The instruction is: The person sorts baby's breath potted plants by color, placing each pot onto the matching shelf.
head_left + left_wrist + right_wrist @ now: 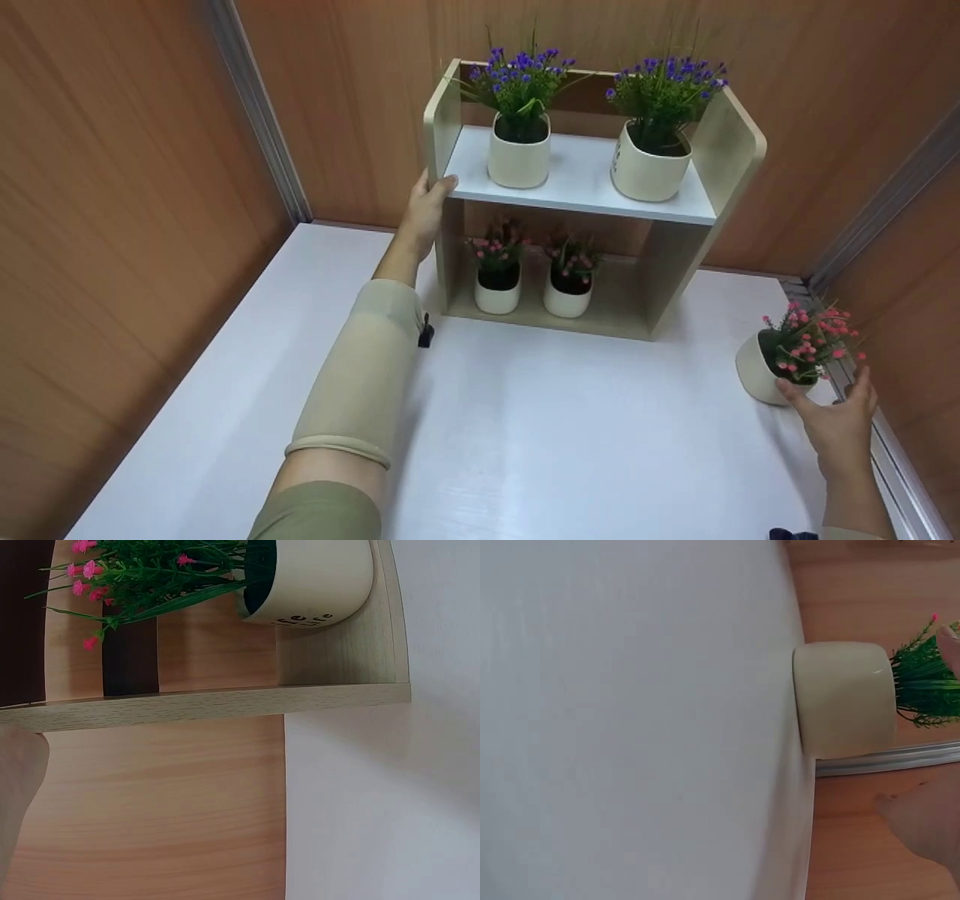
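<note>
My left hand (426,214) grips the left side of a two-tier wooden shelf (581,196), thumb over the edge of its white upper board. Part of that hand shows at the edge of the left wrist view, by the side panel (202,707). Over at the right, my right hand (840,424) is spread beside a cream pot of pink flowers (761,373) standing on the table. The right wrist view shows a gap between the thumb (922,821) and the pot (845,700); a fingertip is near the leaves.
Two pots with purple flowers, left (519,161) and right (651,172), stand on the upper board. Two smaller-looking pink-flowered pots, left (497,298) and right (568,300), sit in the lower compartment. Wooden walls (135,187) enclose the white table (540,435); a metal rail (907,472) runs along its right edge.
</note>
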Demonstrator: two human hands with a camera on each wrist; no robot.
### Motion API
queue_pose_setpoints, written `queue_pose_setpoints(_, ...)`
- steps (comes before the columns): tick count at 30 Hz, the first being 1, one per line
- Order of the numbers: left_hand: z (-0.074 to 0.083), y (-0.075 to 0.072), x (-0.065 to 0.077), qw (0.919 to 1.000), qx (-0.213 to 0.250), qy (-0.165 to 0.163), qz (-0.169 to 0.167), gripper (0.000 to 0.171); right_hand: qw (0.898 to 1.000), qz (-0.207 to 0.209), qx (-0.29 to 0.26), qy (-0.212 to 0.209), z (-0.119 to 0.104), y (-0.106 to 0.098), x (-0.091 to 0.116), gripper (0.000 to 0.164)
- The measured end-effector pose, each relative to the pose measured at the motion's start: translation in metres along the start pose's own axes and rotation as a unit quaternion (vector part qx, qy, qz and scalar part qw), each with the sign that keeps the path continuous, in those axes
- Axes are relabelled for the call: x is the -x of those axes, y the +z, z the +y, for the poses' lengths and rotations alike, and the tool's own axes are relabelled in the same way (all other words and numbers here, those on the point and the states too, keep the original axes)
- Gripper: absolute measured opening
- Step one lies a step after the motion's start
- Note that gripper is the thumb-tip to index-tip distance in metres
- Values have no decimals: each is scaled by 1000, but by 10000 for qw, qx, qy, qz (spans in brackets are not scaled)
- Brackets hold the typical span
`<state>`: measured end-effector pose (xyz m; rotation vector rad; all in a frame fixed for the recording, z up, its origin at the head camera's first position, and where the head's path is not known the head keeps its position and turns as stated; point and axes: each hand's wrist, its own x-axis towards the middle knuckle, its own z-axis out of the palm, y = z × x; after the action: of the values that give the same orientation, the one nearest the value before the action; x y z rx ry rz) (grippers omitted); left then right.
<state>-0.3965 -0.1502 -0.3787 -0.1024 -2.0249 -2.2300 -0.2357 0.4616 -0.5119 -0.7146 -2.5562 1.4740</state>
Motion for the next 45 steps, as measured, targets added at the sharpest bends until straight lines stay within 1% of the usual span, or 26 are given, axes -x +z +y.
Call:
queue_pose_setpoints(3,-1,2,-1,10000,38,11,2,79,9999,-99,-2,-139,6,3,-8,132)
queue_pose_setpoints(8,-2,4,-1,9999,95,42,25,80,9967,-237,-311,-713,14,11,-17,124)
queue_pose_setpoints(10,-1,4,0,9999,84,110,1,76,9951,-345,-349,-860,16,13,-19,120)
queue_pose_setpoints(12,-1,3,0,9999,59,111,-59,77,9955,-432,-363,-761,16,14,-20,118)
queue_pose_setpoints(15,-2,2,1,9997,50,179,-156,73,9970,-524,-212,-524,15,15,-23,114)
queue_pose_setpoints(17,-2,1,1,9997,57,164,-197,74,9979,-533,-132,-354,14,15,-24,114)
queue_pose_setpoints(20,-2,2,0,9997,72,162,-179,73,9985,-476,11,-279,14,16,-25,112)
queue_pose_setpoints(24,-2,2,-1,9999,91,18,-62,81,9991,-392,45,-169,12,16,-24,113)
queue_pose_setpoints(28,-2,2,-1,9999,121,-43,8,86,9991,-389,82,-170,11,17,-20,110)
queue_pose_setpoints(31,-2,2,0,9999,123,-23,-12,83,9991,-378,91,-197,9,17,-15,107)
queue_pose_setpoints(34,-2,1,0,9999,111,32,-61,78,9992,-345,24,-221,5,19,-9,106)
queue_pose_setpoints(38,-2,1,0,9996,129,222,-135,68,9992,-268,-32,-298,-2,24,0,105)
queue_pose_setpoints(40,-2,1,0,9994,158,268,-140,66,9991,-237,-14,-344,-5,28,4,106)
queue_pose_setpoints(42,-1,0,-1,9997,112,189,-106,69,9991,-224,-29,-361,-9,33,9,106)
queue_pose_setpoints(45,-1,-1,-1,10000,37,-56,-10,79,9990,-211,-71,-398,-16,40,18,107)
